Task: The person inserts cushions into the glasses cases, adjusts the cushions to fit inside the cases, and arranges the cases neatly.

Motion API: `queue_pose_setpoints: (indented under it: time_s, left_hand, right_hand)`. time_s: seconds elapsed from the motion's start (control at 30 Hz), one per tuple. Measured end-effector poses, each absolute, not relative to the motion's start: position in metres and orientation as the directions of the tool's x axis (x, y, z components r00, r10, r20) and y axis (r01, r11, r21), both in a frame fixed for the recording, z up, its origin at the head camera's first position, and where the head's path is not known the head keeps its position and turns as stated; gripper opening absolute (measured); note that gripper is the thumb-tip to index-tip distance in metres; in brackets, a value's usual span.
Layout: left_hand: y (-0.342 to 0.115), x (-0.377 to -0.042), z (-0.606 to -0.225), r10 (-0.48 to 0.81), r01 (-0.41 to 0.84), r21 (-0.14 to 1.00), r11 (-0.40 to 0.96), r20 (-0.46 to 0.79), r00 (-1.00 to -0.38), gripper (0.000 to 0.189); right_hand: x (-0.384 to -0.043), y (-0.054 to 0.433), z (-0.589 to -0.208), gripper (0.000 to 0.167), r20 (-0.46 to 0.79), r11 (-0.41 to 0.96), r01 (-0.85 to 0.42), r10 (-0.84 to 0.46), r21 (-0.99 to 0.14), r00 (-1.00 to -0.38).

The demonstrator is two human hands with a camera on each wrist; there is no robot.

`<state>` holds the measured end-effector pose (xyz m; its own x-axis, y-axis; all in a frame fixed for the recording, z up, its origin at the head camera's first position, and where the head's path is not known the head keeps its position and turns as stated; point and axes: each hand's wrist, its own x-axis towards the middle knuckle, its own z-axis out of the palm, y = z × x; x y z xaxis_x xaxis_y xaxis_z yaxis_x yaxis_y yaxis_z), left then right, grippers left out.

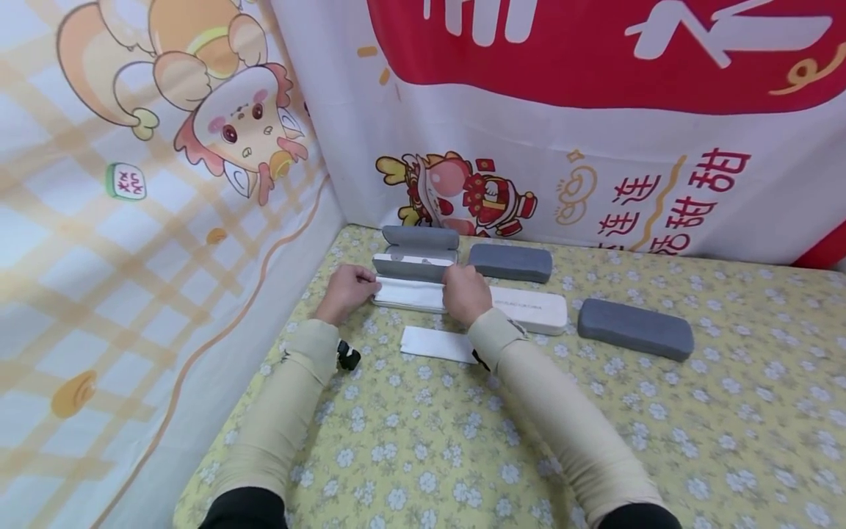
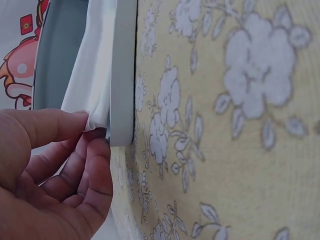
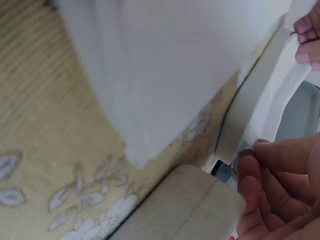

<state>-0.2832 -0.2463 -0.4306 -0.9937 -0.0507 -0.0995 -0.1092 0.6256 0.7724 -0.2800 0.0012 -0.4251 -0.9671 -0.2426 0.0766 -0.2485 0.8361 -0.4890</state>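
Note:
My left hand [image 1: 347, 292] pinches the left end of a folded white cloth [image 1: 411, 294] between thumb and forefinger; the left wrist view shows the pinched cloth corner [image 2: 97, 119]. At its right end my right hand [image 1: 466, 295] pinches the same cloth, thumb against forefinger in the right wrist view. The cloth lies stretched along a shallow white case part [image 2: 124, 75], whose inside is mostly covered. Just behind stands an open grey hinged case [image 1: 423, 270] with a white item inside, too small to make out.
Nearer to me lies a second folded white cloth [image 1: 432, 344], partly hidden by the right wrist. A closed white case [image 1: 535, 310] sits right of my right hand. Two closed grey cases [image 1: 510, 262] lie at the back and further right. A hanging fabric wall borders the left side.

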Motion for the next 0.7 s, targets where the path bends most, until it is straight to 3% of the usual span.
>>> queue_pose_setpoints:
  time_s: [0.43,0.53,0.7]
  left_hand:
    - [-0.245,-0.279,-0.432,-0.065,-0.102,0.766,0.635,-0.079,-0.995,0.012]
    - [-0.246,-0.279,-0.43,-0.067,-0.107,0.76,0.641,-0.083,-0.994,0.009]
    - [-0.252,-0.283,-0.421,-0.142,-0.151,0.756,0.637,-0.077,-0.987,0.027]
  right_hand:
    - [-0.282,0.002,-0.434,0.014,0.107,0.857,-0.267,-0.246,-0.441,-0.963]
    - [-0.279,0.01,-0.426,0.021,0.092,0.827,-0.251,-0.238,-0.503,-0.967]
    - [-0.278,0.024,-0.401,0.037,0.046,0.731,-0.18,-0.199,-0.659,-0.979]
